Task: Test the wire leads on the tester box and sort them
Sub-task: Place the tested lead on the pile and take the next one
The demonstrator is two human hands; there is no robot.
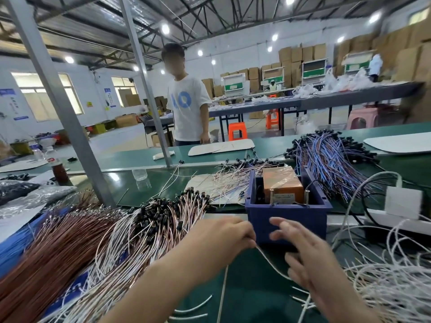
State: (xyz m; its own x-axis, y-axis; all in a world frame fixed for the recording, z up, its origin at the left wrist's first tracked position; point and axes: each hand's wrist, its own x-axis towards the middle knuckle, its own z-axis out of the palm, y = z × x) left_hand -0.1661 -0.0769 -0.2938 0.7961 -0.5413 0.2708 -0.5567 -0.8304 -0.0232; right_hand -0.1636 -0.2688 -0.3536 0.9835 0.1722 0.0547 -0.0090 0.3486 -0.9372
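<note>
Plenty left, by the look of it: a big heap of leads (151, 229) waits left of the tester box (289, 220). The left hand (224, 234) pinches one white lead (270, 262) just before the box. The lead trails to the right hand (310, 259), whose blurred fingers are loosely spread.

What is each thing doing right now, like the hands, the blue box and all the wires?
Left hand: pinches one white wire lead.
Right hand: open, fingers spread, blurred.
Blue tester box: open on top, orange block inside.
Metal posts: upright in the box.
Pink leads: heaped on the left.
Blue leads: heaped behind the box.
Brown bottle: upright, capped.
</note>
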